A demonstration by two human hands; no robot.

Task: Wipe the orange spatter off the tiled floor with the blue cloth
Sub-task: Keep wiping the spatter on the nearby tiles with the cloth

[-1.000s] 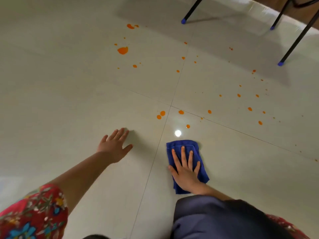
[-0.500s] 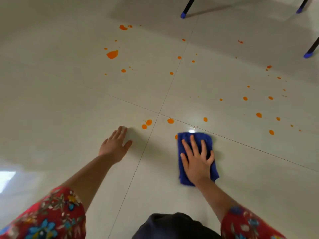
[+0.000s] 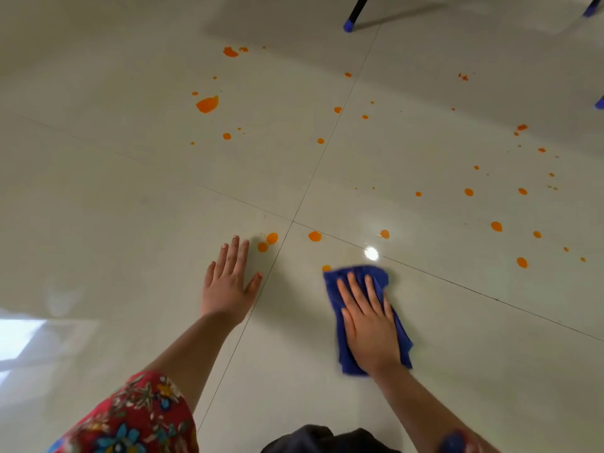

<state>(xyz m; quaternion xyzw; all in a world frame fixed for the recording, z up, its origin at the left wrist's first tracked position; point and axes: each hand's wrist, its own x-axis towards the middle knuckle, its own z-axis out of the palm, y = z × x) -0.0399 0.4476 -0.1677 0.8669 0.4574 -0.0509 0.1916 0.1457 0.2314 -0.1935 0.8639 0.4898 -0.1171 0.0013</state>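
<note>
While the right hand (image 3: pixel 369 325) lies flat on the blue cloth (image 3: pixel 359 322), hiding most of it, the left hand (image 3: pixel 228 282) rests spread on the floor (image 3: pixel 98 191); one orange spot (image 3: pixel 326 268) is seemingly half under the cloth's edge.

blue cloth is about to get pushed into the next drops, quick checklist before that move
1. Right hand flat on the blue cloth: ok.
2. Cloth lying on the tiled floor, leading edge facing the spatter: ok.
3. Nearest drop touching the cloth's front left corner: ok, it is next.
4. Left hand braced flat, clear of the pair of drops beside its fingertips: ok, but close.
5. Floor ahead clean: not ok, many drops remain, including the large blot.
6. Cloth underside still clean: cannot tell.
</note>
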